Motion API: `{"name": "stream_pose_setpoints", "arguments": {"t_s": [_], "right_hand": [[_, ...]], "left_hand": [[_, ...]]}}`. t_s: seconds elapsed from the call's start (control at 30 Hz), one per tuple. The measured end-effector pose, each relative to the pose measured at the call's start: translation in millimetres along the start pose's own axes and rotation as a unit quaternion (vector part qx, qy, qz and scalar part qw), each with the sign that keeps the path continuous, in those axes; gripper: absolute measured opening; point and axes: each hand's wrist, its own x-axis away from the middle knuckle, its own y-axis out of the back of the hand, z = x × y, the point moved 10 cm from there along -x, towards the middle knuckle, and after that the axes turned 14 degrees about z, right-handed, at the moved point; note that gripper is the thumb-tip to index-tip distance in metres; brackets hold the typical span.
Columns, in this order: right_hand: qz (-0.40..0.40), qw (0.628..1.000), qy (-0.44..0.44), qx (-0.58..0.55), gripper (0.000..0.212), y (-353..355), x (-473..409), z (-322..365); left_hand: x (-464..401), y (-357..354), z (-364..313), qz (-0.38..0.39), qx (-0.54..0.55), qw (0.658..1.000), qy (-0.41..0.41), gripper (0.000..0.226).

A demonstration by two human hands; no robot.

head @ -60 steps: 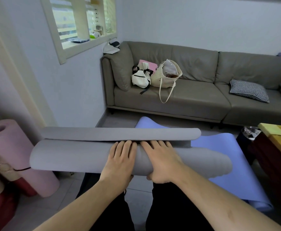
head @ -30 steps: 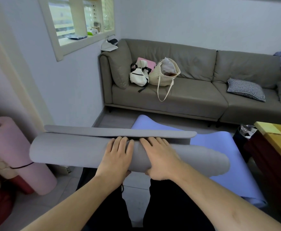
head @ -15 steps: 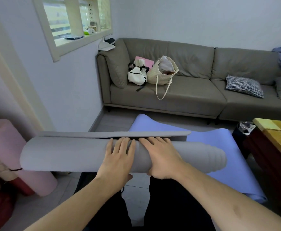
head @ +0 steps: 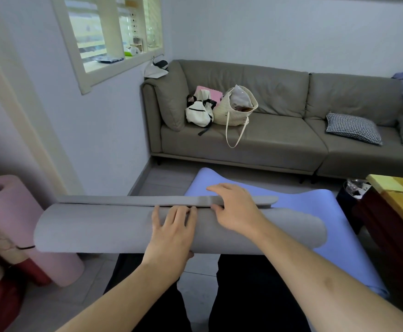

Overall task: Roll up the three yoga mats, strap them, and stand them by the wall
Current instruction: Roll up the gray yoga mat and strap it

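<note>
A grey yoga mat (head: 95, 227), almost fully rolled, lies across my lap with its last flap sticking out along the top. My left hand (head: 171, 232) presses flat on the roll's middle, thumb under its near side. My right hand (head: 236, 208) reaches over the loose flap, fingers on top of it and thumb beneath. A blue-violet mat (head: 353, 238) lies unrolled on the floor under and beyond the roll. A pink mat (head: 6, 212), rolled and held by a thin black strap, leans at the left by the wall.
A grey sofa (head: 279, 142) fills the far wall, carrying a white backpack (head: 198, 112), a woven tote (head: 235, 107) and a checked cushion (head: 353, 128). A wooden table (head: 401, 197) stands at the right. A window sill sits on the left wall.
My right hand has lifted off the roll and moved forward onto the loose flap. The flap has grown shorter as the roll turned. My left hand stays on the roll.
</note>
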Motion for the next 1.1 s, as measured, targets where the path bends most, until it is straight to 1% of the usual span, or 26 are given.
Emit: {"name": "stream_pose_setpoints", "arguments": {"t_s": [0.03, 0.07, 0.1, 0.17, 0.27, 0.33, 0.43, 0.5, 0.63, 0.7, 0.73, 0.77, 0.83, 0.87, 0.9, 0.93, 1.0, 1.1], "right_hand": [[0.026, 0.999, -0.023, -0.042, 0.042, -4.3, -3.4, -6.4], [0.035, 0.997, -0.035, -0.067, 0.036, -6.3, -5.2, -10.6], [0.033, 0.997, -0.038, -0.065, 0.03, -6.7, -5.9, -11.0], [0.019, 0.999, -0.037, -0.006, 0.021, -5.4, -4.3, -5.3], [-0.003, 0.994, -0.039, 0.098, 0.017, -3.7, 1.6, 3.0], [-0.021, 0.992, -0.041, 0.115, 0.016, 0.4, 5.7, 5.7], [-0.051, 0.995, -0.017, 0.087, 0.017, 8.7, 8.2, 10.1], [-0.057, 0.995, -0.005, 0.078, 0.019, 8.1, 10.2, 11.9], [-0.083, 0.995, 0.015, 0.045, 0.026, -1.2, 18.9, 9.9], [-0.085, 0.995, 0.043, 0.031, 0.017, -8.1, 27.3, 13.2], [-0.073, 0.995, 0.063, 0.035, 0.012, -12.4, 31.7, 17.1], [-0.051, 0.995, 0.073, 0.051, 0.023, -17.1, 35.9, 18.0], [0.024, 0.991, 0.077, 0.108, 0.067, -29.9, 40.8, 19.5], [0.049, 0.985, 0.073, 0.146, 0.089, -33.8, 43.2, 17.8], [0.059, 0.978, 0.075, 0.186, 0.104, -37.9, 44.0, 20.2], [0.057, 0.972, 0.074, 0.216, 0.113, -40.4, 44.8, 19.7], [0.045, 0.966, 0.067, 0.244, 0.12, -45.7, 43.7, 19.5], [0.016, 0.966, 0.064, 0.249, 0.119, -47.9, 42.6, 19.5]], "left_hand": [[-0.6, -1.5, -1.3, 0.003, -0.003, 1.0, -0.003, 0.111], [-1.2, -3.5, -3.1, 0.006, -0.002, 1.0, -0.008, 0.106], [-0.9, -5.3, -3.9, 0.01, 0.003, 1.0, -0.011, 0.103], [-0.1, -6.5, -2.8, 0.013, 0.014, 1.0, -0.011, 0.101], [2.9, -3.6, -3.2, 0.008, 0.019, 1.0, 0.005, 0.092], [4.5, -1.1, -4.9, -0.003, 0.016, 1.0, 0.007, 0.093], [3.9, -0.2, -4.9, -0.013, -0.007, 1.0, -0.007, 0.09], [2.5, -1.5, -4.1, -0.019, -0.011, 1.0, -0.019, 0.085], [3.0, -1.7, -3.3, -0.034, 0.004, 0.999, -0.024, 0.079], [3.6, 2.4, -0.7, -0.043, 0.021, 0.999, -0.027, 0.078], [3.6, 4.2, 1.0, -0.042, 0.024, 0.998, -0.028, 0.08], [3.0, 6.5, 0.6, -0.04, 0.023, 0.999, -0.028, 0.082], [1.9, 8.0, 2.5, -0.027, 0.021, 0.999, -0.021, 0.085], [0.1, 9.1, 0.8, -0.021, 0.023, 0.999, -0.023, 0.086], [0.4, 9.9, 1.3, -0.018, 0.024, 0.999, -0.022, 0.086], [-0.5, 11.9, -0.9, -0.02, 0.026, 0.999, -0.026, 0.085], [-1.1, 13.9, -2.8, -0.025, 0.03, 0.999, -0.03, 0.084], [-1.0, 15.3, -2.1, -0.022, 0.034, 0.999, -0.021, 0.085]]}}
